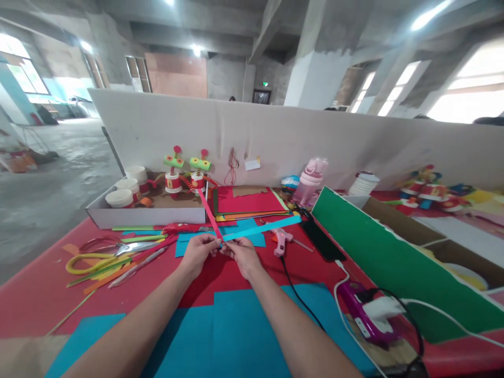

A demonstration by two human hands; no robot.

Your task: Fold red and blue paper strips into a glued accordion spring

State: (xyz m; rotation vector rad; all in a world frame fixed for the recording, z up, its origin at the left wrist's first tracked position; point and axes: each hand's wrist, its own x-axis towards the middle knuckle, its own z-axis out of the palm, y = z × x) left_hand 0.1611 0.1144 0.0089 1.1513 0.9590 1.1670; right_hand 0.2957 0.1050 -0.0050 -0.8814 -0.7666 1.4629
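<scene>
A red paper strip (209, 211) and a blue paper strip (268, 227) meet at my fingertips, above the middle of the red table. The red one runs up and away, the blue one off to the right. My left hand (200, 252) pinches the strips where they join. Beside it, my right hand (242, 254) is closed on the same end, its fingers almost touching the left ones. How the ends overlap is hidden by the fingers. Under and behind the hands lies blue paper (185, 244). Just to the right rests a pink glue gun (282, 241).
On the left are yellow-handled scissors (92, 262), a pen (137, 266) and paper strips. Behind stand a box (149, 216) with paper cups and cup figures, and stacked coloured paper (248, 202). To the right are a phone (323, 241), a purple power strip (366, 315) with cables, and a green-sided box (386, 262).
</scene>
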